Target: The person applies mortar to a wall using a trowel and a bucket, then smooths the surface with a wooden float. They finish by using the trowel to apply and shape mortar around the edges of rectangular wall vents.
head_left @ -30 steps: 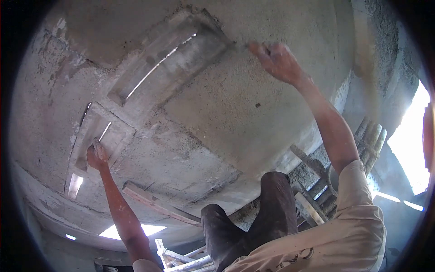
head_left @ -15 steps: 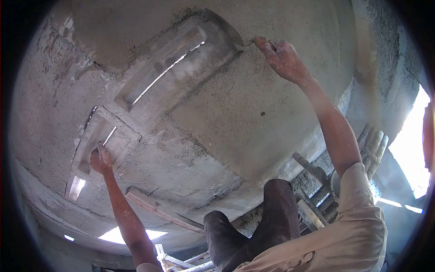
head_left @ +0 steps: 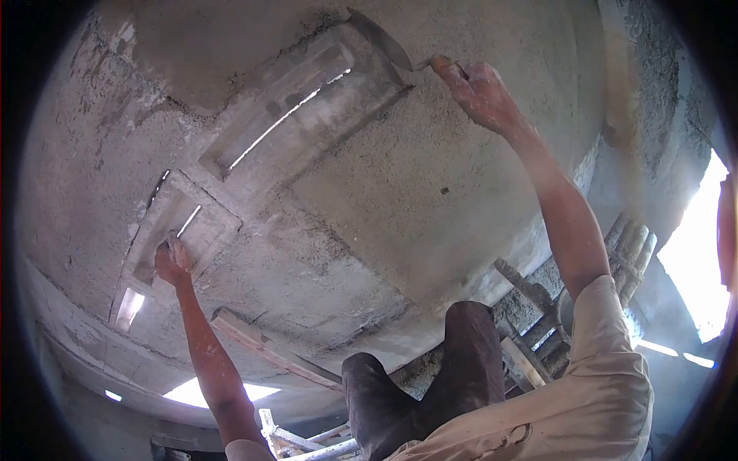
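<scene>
My right hand (head_left: 483, 94) is closed around the handle of a trowel (head_left: 381, 40). The thin curved blade rests against the wall at the upper right end of a long slotted block (head_left: 367, 71), through which light shows. Lower left, my left hand (head_left: 174, 260) is at a smaller slotted block (head_left: 217, 240). Its fingers are bent and closed at the inner edge of that opening; the fingertips are partly hidden. Rough grey plaster (head_left: 384, 207) surrounds both blocks, smoother to the right of the long one.
A wooden board (head_left: 273, 352) lies along the bottom of the wall. My knees (head_left: 469, 338) are bent close to it. Poles and timber (head_left: 530, 361) stand at the right, and pale poles (head_left: 300, 444) below. Bright openings show at the right edge and lower left.
The view has shifted slightly. The trowel blade has turned a little and shows a narrower face at the block's corner. My left hand keeps its place at the smaller opening.
</scene>
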The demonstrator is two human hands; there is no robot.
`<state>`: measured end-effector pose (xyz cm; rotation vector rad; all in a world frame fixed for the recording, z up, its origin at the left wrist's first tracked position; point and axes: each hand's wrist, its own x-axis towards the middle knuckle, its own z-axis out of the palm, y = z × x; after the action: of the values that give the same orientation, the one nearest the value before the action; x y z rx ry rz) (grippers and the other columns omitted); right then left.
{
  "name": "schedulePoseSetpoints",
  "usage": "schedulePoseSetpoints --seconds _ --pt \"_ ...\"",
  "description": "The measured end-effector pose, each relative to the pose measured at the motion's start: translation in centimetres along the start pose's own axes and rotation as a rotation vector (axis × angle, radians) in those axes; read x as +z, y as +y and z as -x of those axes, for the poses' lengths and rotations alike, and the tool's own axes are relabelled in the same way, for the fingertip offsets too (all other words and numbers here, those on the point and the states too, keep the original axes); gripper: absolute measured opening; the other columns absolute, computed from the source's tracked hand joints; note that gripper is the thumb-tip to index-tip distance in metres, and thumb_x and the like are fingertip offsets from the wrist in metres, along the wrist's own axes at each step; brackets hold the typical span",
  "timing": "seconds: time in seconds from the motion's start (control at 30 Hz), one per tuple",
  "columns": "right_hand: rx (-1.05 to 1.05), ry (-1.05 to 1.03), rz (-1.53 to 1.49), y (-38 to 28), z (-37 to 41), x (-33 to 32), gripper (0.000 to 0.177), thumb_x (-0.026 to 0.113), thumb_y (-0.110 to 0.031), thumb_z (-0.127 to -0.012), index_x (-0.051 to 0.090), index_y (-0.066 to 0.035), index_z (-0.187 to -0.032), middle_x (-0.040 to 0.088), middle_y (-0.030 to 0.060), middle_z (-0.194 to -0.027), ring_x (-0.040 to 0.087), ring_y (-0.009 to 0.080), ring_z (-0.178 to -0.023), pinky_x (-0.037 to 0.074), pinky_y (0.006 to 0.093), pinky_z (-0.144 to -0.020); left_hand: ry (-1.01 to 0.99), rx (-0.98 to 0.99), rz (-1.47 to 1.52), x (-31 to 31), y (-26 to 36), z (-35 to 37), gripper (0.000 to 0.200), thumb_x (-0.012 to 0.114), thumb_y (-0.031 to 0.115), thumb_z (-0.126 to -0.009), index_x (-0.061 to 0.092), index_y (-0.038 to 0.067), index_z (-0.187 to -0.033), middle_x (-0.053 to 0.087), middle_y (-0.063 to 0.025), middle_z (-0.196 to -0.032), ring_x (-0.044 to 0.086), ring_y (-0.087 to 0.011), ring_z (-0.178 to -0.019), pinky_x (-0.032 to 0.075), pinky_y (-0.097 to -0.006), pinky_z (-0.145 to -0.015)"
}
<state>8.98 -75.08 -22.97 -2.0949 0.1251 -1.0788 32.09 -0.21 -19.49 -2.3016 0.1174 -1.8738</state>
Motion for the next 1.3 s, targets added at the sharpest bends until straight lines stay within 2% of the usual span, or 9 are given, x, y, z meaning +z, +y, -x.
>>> schedulePoseSetpoints --seconds 0.1,0.27,0.47,0.57,0.67,0.8,0.97,1.07,1.3 --pt "0.124 -0.03 0.066 -1.4 -0.9 -0.2 0.074 0.05 -0.068 -0.103 0.059 -0.007 -0.062 0.044 0.0014 -0.056 0.045 0.0152 -0.055 0.042 0.0436 -0.054 -0.048 -0.068 -0.028 0.3 0.0 -0.3 0.048 0.062 0.053 -0.096 0.079 0.01 -0.109 0.077 -0.0182 -0.1 0.073 -0.04 -0.092 0.056 -0.0512 -0.083" --pt "0.017 0.016 0.089 -1.2 -1.5 0.6 0.075 0.051 -0.067 -0.102 0.062 -0.004 -0.064 0.046 0.002 -0.056 0.046 0.0154 -0.054 0.045 0.0444 -0.056 -0.127 -0.291 0.133 -4.1 5.0 -1.5 0.053 0.059 0.056 -0.097 0.08 0.009 -0.108 0.077 -0.0198 -0.095 0.073 -0.0407 -0.091 0.056 -0.0519 -0.083" --pt "-0.011 -0.031 0.199 -0.9 -0.4 1.0 0.073 0.052 -0.067 -0.102 0.066 -0.003 -0.069 0.05 0.0042 -0.057 0.051 0.0184 -0.056 0.048 0.0453 -0.058 -0.241 -0.316 -0.018 -3.4 3.9 -1.8 0.053 0.064 0.057 -0.094 0.078 0.007 -0.106 0.077 -0.0212 -0.096 0.074 -0.0416 -0.092 0.056 -0.0528 -0.081" --pt "-0.109 0.011 0.181 -1.9 1.3 0.6 0.072 0.051 -0.066 -0.103 0.068 -0.003 -0.073 0.052 0.0055 -0.059 0.053 0.0193 -0.057 0.05 0.0454 -0.06 -0.031 -0.066 0.111 -0.8 0.9 -0.8 0.057 0.061 0.06 -0.094 0.078 0.007 -0.106 0.077 -0.0217 -0.095 0.074 -0.0427 -0.089 0.057 -0.0534 -0.078" --pt "-0.052 -0.014 0.082 -0.7 1.6 0.1 0.07 0.05 -0.064 -0.104 0.07 -0.001 -0.081 0.056 0.0078 -0.062 0.057 0.0206 -0.061 0.052 0.0461 -0.065 -0.197 -0.192 -0.02 -3.2 3.4 -1.6 0.057 0.06 0.061 -0.094 0.078 0.008 -0.106 0.077 -0.0204 -0.095 0.075 -0.0419 -0.089 0.057 -0.052 -0.079" --pt "0.133 -0.127 0.125 -1.8 0.3 -1.4 0.07 0.05 -0.064 -0.104 0.071 0.001 -0.09 0.063 0.0124 -0.068 0.063 0.0234 -0.069 0.055 0.0485 -0.072 -0.077 -0.063 0.067 0.4 -0.2 -0.5 0.05 0.072 0.055 -0.087 0.073 0.012 -0.113 0.074 -0.0188 -0.101 0.069 -0.04 -0.088 0.054 -0.0548 -0.078" --pt "-0.016 -0.061 0.081 -1.2 1.4 0.9 0.072 0.049 -0.068 -0.103 0.066 -0.003 -0.076 0.055 0.0078 -0.064 0.055 0.0187 -0.063 0.048 0.0455 -0.061 0.013 0.022 0.026 0.9 -0.3 -0.2 0.046 0.071 0.054 -0.088 0.076 0.013 -0.109 0.074 -0.017 -0.103 0.069 -0.04 -0.089 0.054 -0.0534 -0.078" --pt "0.073 -0.057 -0.021 -0.7 2.6 1.1 0.072 0.048 -0.07 -0.102 0.061 -0.006 -0.073 0.051 0.0045 -0.063 0.05 0.0162 -0.061 0.043 0.0437 -0.058 0.029 -0.059 0.102 1.1 -0.5 0.0 0.045 0.069 0.052 -0.09 0.077 0.011 -0.107 0.074 -0.0181 -0.101 0.069 -0.0403 -0.09 0.054 -0.0527 -0.078" --pt "0.093 -0.007 -0.082 0.4 1.2 1.0 0.07 0.05 -0.071 -0.101 0.055 -0.01 -0.068 0.045 0.0004 -0.061 0.044 0.0155 -0.06 0.04 0.0429 -0.055 -0.171 -0.164 -0.015 -3.0 3.5 -1.6 0.051 0.062 0.054 -0.093 0.077 0.008 -0.107 0.075 -0.022 -0.095 0.07 -0.0431 -0.089 0.054 -0.0548 -0.08"
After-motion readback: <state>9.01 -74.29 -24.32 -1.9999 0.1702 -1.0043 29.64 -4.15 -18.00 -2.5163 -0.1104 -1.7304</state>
